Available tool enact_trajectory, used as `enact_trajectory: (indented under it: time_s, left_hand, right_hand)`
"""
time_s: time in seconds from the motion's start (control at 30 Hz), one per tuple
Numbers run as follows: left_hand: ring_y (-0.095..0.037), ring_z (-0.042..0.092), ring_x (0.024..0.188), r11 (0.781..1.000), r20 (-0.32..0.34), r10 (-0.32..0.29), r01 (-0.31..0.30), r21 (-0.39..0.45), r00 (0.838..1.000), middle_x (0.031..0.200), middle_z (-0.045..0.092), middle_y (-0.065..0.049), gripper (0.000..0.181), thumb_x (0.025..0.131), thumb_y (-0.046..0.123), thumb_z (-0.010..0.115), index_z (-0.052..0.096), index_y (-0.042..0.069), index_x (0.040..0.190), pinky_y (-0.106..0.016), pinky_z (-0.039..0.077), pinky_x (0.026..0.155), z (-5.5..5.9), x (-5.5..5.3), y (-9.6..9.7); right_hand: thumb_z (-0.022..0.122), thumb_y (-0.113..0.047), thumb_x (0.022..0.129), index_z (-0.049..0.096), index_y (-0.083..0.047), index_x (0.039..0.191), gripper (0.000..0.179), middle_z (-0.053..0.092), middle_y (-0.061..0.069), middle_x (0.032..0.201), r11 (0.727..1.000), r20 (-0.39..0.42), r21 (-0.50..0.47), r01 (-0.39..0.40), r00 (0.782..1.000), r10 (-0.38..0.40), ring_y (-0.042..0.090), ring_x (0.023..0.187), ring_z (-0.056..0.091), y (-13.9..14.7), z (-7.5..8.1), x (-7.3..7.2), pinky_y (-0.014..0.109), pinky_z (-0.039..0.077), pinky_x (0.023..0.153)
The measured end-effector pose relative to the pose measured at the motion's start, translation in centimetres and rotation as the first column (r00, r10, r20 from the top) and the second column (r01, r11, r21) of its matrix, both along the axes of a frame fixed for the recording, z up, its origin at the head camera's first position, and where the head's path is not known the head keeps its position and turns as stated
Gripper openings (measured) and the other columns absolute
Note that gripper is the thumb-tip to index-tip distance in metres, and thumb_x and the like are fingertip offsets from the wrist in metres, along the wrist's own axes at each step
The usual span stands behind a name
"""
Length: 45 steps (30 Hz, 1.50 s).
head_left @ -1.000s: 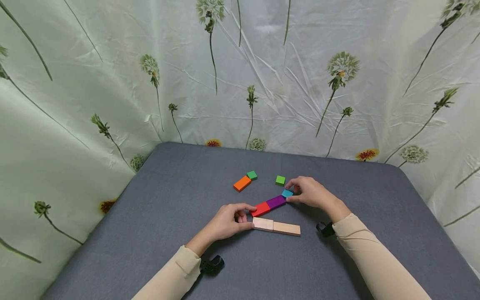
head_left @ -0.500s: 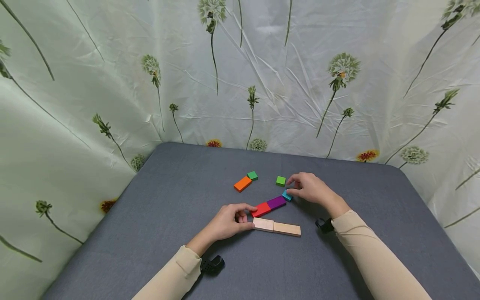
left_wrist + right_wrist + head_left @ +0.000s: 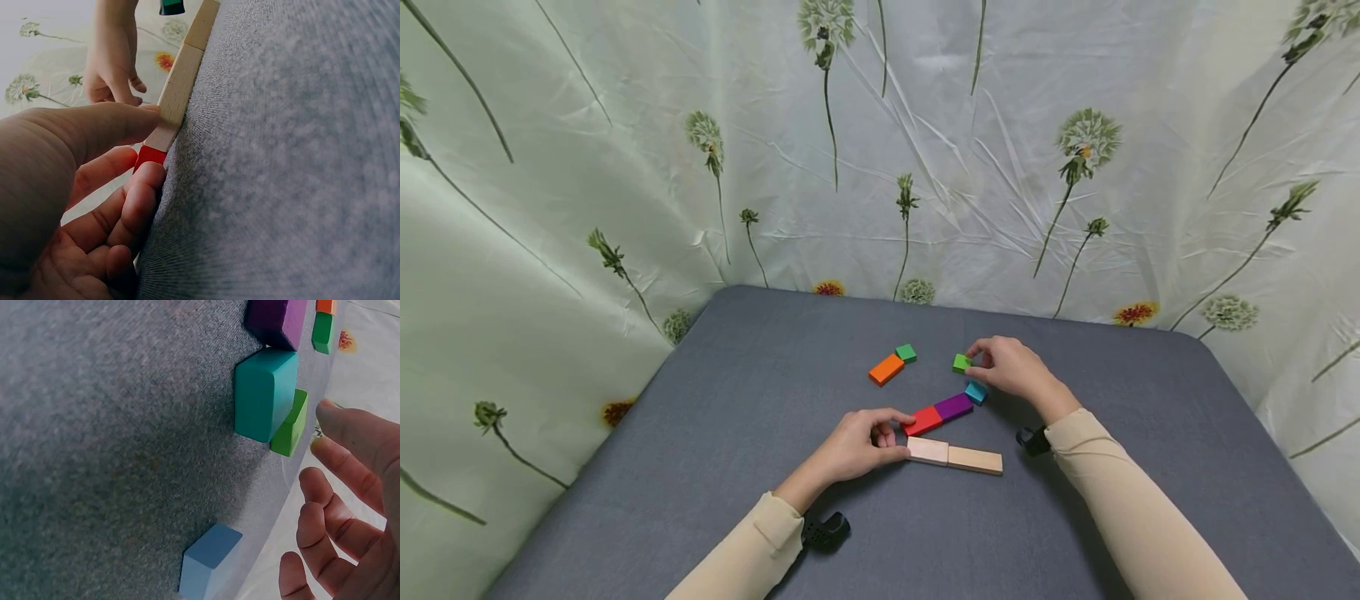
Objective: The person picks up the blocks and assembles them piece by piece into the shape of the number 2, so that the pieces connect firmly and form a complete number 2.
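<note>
In the head view my left hand (image 3: 853,446) has its index fingertip on the red block (image 3: 923,420) and its thumb at the left end of a pale wooden block (image 3: 928,451). The left wrist view shows the thumb tip against the wood, with the other fingers bent near the red end. A purple block (image 3: 953,406) adjoins the red one, and a teal block (image 3: 975,392) sits angled at its far end. My right hand (image 3: 1011,367) reaches over the table, thumb and index fingertips spread at the right side of a light green block (image 3: 961,363).
A second plain wooden block (image 3: 975,460) continues the pale one's row. Farther back, an orange block (image 3: 886,369) touches a dark green block (image 3: 906,353). A blue block (image 3: 209,562) appears low in the right wrist view. A flower-patterned curtain (image 3: 865,133) stands behind the grey table (image 3: 775,350).
My right hand has let go of the teal block, which now lies angled at the purple one's end, and has moved back and left to the light green block. My left hand stays put.
</note>
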<state>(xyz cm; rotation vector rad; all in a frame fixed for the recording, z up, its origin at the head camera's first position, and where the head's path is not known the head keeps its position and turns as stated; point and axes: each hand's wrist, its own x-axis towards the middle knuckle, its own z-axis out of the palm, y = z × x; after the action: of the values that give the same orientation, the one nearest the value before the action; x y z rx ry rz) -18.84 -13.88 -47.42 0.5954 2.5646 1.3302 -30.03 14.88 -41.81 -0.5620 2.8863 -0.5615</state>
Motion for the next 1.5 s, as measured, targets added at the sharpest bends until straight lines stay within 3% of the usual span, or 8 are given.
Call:
enact_trajectory:
  time_s: [0.43,0.9,1.5]
  left_hand:
    - [-0.007,0.054,0.073,1.000,0.015,0.008,-0.008,-0.004,1.000,0.082,0.061,0.008,0.041,0.093,0.020,0.087,0.075,0.019,0.132,-0.021,0.042,0.064,0.04,0.11,0.10]
    - [-0.006,0.053,0.072,1.000,0.009,0.010,-0.010,-0.007,1.000,0.080,0.060,0.008,0.041,0.093,0.020,0.086,0.075,0.018,0.132,-0.021,0.042,0.063,0.12,0.20,0.22]
    - [-0.004,0.052,0.071,1.000,-0.014,0.006,-0.006,0.003,1.000,0.080,0.060,0.008,0.041,0.092,0.021,0.087,0.075,0.017,0.131,-0.021,0.042,0.063,-0.06,0.06,0.05]
  right_hand:
    - [0.077,-0.024,0.100,0.074,-0.005,0.129,0.035,0.066,0.008,0.089,0.999,0.024,0.009,0.036,0.999,-0.036,0.018,0.071,0.053,-0.23,-0.54,-0.61,0.030,0.041,0.062]
    - [0.077,-0.022,0.100,0.076,-0.006,0.126,0.030,0.071,0.011,0.099,0.997,0.012,0.038,0.062,0.998,-0.062,0.021,0.080,0.061,-0.58,-0.69,-0.90,0.034,0.047,0.067]
    - [0.076,-0.018,0.101,0.075,-0.007,0.129,0.031,0.070,0.013,0.099,0.996,0.024,0.056,0.071,0.997,-0.072,0.022,0.079,0.059,0.34,-0.43,-0.94,0.034,0.046,0.066]
